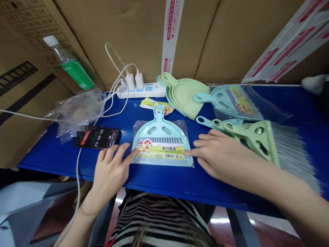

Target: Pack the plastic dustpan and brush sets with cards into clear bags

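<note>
Although both hands reach toward it, the bagged dustpan-and-brush set (161,144) lies flat on the blue surface (159,180), with only a narrow strip of blue between it and the near edge. Neither hand grasps anything; both are relaxed and open. Left of the set, the left hand (110,171) rests palm down, its index fingertip (132,153) at the bag's edge. On the other side, the right hand (221,157) extends its index finger (187,152) onto the bag's right corner. Both forearms angle inward from beyond the near edge. A green hand brush (254,144) lies just right of the right hand, and a smartphone (96,138) sits just beyond the left hand.
</note>
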A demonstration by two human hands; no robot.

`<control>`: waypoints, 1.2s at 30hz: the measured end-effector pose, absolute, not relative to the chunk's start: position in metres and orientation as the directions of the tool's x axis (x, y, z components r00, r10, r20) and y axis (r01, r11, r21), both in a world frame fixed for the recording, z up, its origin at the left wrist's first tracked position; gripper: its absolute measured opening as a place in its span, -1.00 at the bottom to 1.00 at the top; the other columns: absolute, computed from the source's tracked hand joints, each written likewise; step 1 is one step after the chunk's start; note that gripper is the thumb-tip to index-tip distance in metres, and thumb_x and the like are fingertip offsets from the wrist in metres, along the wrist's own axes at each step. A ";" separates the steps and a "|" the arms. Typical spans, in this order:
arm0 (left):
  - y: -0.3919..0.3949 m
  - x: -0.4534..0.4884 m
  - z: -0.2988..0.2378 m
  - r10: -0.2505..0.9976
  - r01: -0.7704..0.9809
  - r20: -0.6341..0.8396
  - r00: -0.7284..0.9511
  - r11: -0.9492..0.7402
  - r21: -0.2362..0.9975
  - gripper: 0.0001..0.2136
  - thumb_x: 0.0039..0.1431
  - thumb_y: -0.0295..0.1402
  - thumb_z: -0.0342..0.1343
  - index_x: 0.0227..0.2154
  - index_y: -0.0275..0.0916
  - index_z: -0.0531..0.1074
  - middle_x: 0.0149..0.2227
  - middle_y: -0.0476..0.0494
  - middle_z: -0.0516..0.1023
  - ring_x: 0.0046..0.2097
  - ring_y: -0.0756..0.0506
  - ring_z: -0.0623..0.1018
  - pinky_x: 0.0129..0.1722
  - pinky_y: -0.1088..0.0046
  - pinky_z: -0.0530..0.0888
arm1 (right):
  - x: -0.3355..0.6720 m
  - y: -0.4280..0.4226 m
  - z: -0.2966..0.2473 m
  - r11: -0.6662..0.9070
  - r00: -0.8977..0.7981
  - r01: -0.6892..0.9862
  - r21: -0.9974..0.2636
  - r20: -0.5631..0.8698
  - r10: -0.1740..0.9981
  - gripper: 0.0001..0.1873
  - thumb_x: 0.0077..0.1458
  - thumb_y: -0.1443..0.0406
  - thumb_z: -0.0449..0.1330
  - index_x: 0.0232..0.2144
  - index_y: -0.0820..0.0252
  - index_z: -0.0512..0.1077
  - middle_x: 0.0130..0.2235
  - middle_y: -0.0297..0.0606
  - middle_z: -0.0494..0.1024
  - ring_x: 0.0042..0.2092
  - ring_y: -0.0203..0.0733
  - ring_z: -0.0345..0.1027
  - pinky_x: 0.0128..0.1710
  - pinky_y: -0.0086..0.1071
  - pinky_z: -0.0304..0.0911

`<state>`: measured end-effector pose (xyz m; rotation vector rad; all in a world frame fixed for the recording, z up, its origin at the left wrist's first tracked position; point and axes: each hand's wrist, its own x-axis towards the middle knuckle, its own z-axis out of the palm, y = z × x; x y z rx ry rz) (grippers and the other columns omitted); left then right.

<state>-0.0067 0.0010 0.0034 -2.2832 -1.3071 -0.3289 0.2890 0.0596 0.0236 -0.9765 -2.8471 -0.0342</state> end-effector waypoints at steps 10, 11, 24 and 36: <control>0.017 0.008 -0.003 0.800 0.915 0.471 0.371 -0.402 -0.039 -0.81 0.29 -0.42 0.02 -0.45 -0.19 0.41 -0.42 -0.07 0.53 -0.38 -0.10 0.41 -0.37 0.33 0.34 | 0.274 0.066 0.028 0.716 -0.718 0.676 -0.175 0.060 0.693 -0.76 0.14 0.42 -0.01 -0.51 0.16 0.37 -0.46 -0.28 0.53 -0.43 -0.21 0.38 -0.44 -0.34 0.09; 0.018 0.008 -0.003 0.804 0.916 0.470 0.364 -0.401 -0.022 -0.81 0.29 -0.43 0.01 -0.45 -0.19 0.40 -0.42 -0.06 0.53 -0.38 -0.10 0.42 -0.36 0.34 0.36 | 0.273 0.065 0.026 0.703 -0.704 0.693 -0.161 0.062 0.708 -0.77 0.14 0.41 -0.01 -0.51 0.16 0.35 -0.47 -0.28 0.52 -0.45 -0.22 0.37 -0.45 -0.34 0.07; 0.026 0.011 -0.007 0.808 0.895 0.487 0.331 -0.432 0.107 -0.82 0.23 -0.59 -0.08 -0.37 -0.19 0.30 -0.47 0.00 0.44 -0.44 -0.05 0.42 -0.44 0.42 0.36 | 0.259 0.064 0.018 0.571 -0.574 0.819 -0.053 -0.100 0.813 -0.88 0.08 0.44 0.05 -0.30 0.20 0.30 -0.48 -0.30 0.53 -0.48 -0.19 0.42 -0.53 -0.36 -0.13; 0.024 0.007 -0.014 0.811 0.896 0.503 0.299 -0.419 0.143 -0.88 0.26 -0.53 -0.08 -0.28 -0.20 0.30 -0.49 0.03 0.39 -0.46 -0.03 0.40 -0.46 0.46 0.33 | 0.260 0.071 0.027 0.490 -0.518 0.855 -0.170 -0.220 0.827 -0.89 0.05 0.44 0.05 -0.35 0.15 0.27 -0.62 -0.45 0.35 -0.54 -0.23 0.29 -0.53 -0.39 -0.13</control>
